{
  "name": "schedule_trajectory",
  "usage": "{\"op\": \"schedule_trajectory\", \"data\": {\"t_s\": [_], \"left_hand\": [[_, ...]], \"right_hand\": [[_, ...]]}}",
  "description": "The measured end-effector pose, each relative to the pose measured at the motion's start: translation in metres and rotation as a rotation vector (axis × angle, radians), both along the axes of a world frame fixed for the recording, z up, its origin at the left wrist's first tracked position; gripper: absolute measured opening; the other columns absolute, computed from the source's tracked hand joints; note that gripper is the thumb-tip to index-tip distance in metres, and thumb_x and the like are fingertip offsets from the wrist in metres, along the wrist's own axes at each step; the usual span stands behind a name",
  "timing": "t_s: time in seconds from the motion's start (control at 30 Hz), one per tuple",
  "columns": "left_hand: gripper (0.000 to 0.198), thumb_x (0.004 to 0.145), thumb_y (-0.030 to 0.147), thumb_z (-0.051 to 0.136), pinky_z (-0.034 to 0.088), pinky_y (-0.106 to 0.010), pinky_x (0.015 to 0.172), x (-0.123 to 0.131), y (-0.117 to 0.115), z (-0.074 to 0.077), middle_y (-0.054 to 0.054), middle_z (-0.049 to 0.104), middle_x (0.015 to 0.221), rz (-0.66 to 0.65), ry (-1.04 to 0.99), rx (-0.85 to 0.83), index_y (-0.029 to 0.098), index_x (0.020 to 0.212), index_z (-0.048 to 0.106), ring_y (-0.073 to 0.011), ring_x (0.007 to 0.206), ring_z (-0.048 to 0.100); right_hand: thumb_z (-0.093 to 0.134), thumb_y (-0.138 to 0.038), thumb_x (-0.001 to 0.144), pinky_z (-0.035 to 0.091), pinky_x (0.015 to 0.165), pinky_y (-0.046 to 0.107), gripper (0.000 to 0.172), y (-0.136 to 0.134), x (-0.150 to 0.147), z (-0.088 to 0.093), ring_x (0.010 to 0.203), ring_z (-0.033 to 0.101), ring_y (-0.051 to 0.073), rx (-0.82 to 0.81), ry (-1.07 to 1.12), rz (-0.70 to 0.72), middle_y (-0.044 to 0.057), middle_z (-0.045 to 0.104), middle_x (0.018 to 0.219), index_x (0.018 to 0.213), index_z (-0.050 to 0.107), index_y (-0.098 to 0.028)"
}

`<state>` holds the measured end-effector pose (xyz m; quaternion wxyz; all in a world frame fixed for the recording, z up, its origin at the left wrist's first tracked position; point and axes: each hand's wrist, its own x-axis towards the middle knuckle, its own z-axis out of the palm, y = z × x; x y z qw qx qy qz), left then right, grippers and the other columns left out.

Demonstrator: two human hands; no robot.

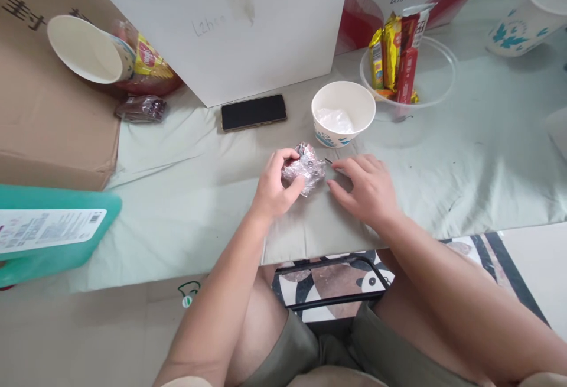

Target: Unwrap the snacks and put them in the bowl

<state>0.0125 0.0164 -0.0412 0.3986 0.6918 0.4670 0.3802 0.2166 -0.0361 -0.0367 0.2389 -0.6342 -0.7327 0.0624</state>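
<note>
Bundle (310, 169): crinkled, shiny clear plastic, roundish; was gripped between thumb and fingers of left hand (275, 189); long axis unclear.
Sliver (328, 161): thin, dark; pointed from right hand (368, 189) toward bundle; could not tell whether gripped.
Bowl (362, 105): tapered paper; stood just beyond both hands.

Grey-green shorts (289, 356) are worn with sleeves (188, 382) (pale beige, barely showing).

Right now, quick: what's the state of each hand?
Left hand: holding the crinkled plastic bundle.
Right hand: partly curled; can't tell if it's holding anything.
</note>
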Motion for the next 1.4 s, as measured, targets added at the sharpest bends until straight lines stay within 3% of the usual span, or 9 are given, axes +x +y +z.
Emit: {"op": "schedule_trajectory", "data": {"t_s": [0.23, 0.4, 0.63, 0.83, 0.93, 1.03, 1.17, 1.3, 1.4], "left_hand": [[0.041, 0.074, 0.02, 0.068, 0.048, -0.045, 0.106, -0.001, -0.004, -0.002, -0.013, 0.049, 0.129, 0.094, 0.212, 0.309, 0.023, 0.113, 0.056, -0.0291, 0.125, 0.053], [0.053, 0.067, 0.027, 0.08, 0.045, -0.049, 0.111, 0.0, -0.006, -0.003, -0.011, 0.048, 0.134, -0.013, 0.273, 0.334, 0.026, 0.115, 0.057, -0.0312, 0.13, 0.05], [0.006, 0.086, 0.028, 0.066, 0.042, -0.05, 0.116, -0.001, 0.0, -0.003, -0.007, 0.062, 0.111, 0.155, 0.205, 0.324, 0.023, 0.087, 0.063, -0.0263, 0.122, 0.058], [0.02, 0.09, 0.04, 0.061, 0.058, -0.031, 0.079, -0.003, 0.005, 0.004, -0.005, 0.067, 0.096, 0.265, -0.181, -0.017, 0.022, 0.082, 0.061, -0.0173, 0.09, 0.066], [0.021, 0.086, 0.042, 0.062, 0.053, -0.024, 0.053, -0.003, 0.007, 0.007, 0.0, 0.062, 0.082, 0.326, -0.379, -0.267, 0.023, 0.08, 0.055, -0.011, 0.062, 0.057], [0.017, 0.079, 0.036, 0.063, 0.043, -0.022, 0.039, -0.004, 0.008, 0.01, 0.002, 0.062, 0.075, 0.279, -0.431, -0.473, 0.024, 0.082, 0.051, -0.0089, 0.047, 0.049], [0.022, 0.069, 0.031, 0.065, 0.04, -0.024, 0.038, -0.006, 0.007, 0.013, 0.001, 0.064, 0.07, 0.128, -0.463, -0.563, 0.023, 0.087, 0.055, -0.0109, 0.046, 0.051], [0.024, 0.071, 0.038, 0.071, 0.046, -0.023, 0.05, -0.006, 0.004, 0.017, 0.0, 0.065, 0.074, 0.007, -0.405, -0.469, 0.02, 0.084, 0.06, -0.0112, 0.058, 0.058], [0.019, 0.069, 0.03, 0.074, 0.044, -0.021, 0.052, -0.005, 0.004, 0.018, 0.002, 0.063, 0.071, 0.014, -0.307, -0.41, 0.019, 0.077, 0.06, -0.0087, 0.057, 0.055]], "right_hand": [[0.055, -0.033, 0.094, 0.039, 0.085, 0.039, 0.021, 0.0, -0.003, 0.0, 0.098, 0.062, 0.029, -0.041, 0.048, 0.078, 0.01, 0.072, 0.093, 0.103, 0.069, -0.021], [0.052, -0.032, 0.094, 0.04, 0.084, 0.038, 0.022, 0.001, -0.004, 0.0, 0.094, 0.06, 0.028, -0.041, 0.063, 0.078, 0.01, 0.07, 0.09, 0.099, 0.069, -0.02], [0.048, -0.03, 0.094, 0.042, 0.085, 0.039, 0.023, 0.003, -0.001, -0.001, 0.091, 0.06, 0.027, -0.052, 0.082, 0.078, 0.01, 0.068, 0.086, 0.096, 0.069, -0.02], [0.048, -0.03, 0.094, 0.044, 0.087, 0.039, 0.022, 0.004, -0.001, 0.002, 0.096, 0.063, 0.027, -0.056, 0.129, 0.051, 0.011, 0.07, 0.094, 0.099, 0.068, -0.021], [0.049, -0.029, 0.091, 0.046, 0.088, 0.039, 0.022, 0.005, 0.001, 0.005, 0.102, 0.064, 0.028, -0.063, 0.16, 0.039, 0.012, 0.071, 0.106, 0.104, 0.065, -0.021], [0.047, -0.024, 0.089, 0.047, 0.092, 0.04, 0.025, 0.006, 0.004, 0.008, 0.11, 0.064, 0.028, -0.057, 0.188, 0.023, 0.014, 0.07, 0.117, 0.108, 0.063, -0.021], [0.049, -0.028, 0.089, 0.048, 0.097, 0.043, 0.037, 0.006, 0.007, 0.007, 0.114, 0.064, 0.03, -0.065, 0.243, 0.097, 0.015, 0.069, 0.125, 0.123, 0.059, -0.017], [0.055, -0.033, 0.087, 0.051, 0.091, 0.046, 0.045, 0.005, 0.004, 0.003, 0.106, 0.065, 0.032, -0.089, 0.296, 0.197, 0.015, 0.071, 0.117, 0.13, 0.057, -0.019], [0.058, -0.028, 0.084, 0.052, 0.089, 0.046, 0.047, 0.007, 0.004, 0.001, 0.101, 0.065, 0.031, -0.074, 0.339, 0.206, 0.012, 0.071, 0.11, 0.13, 0.057, -0.021]]}}
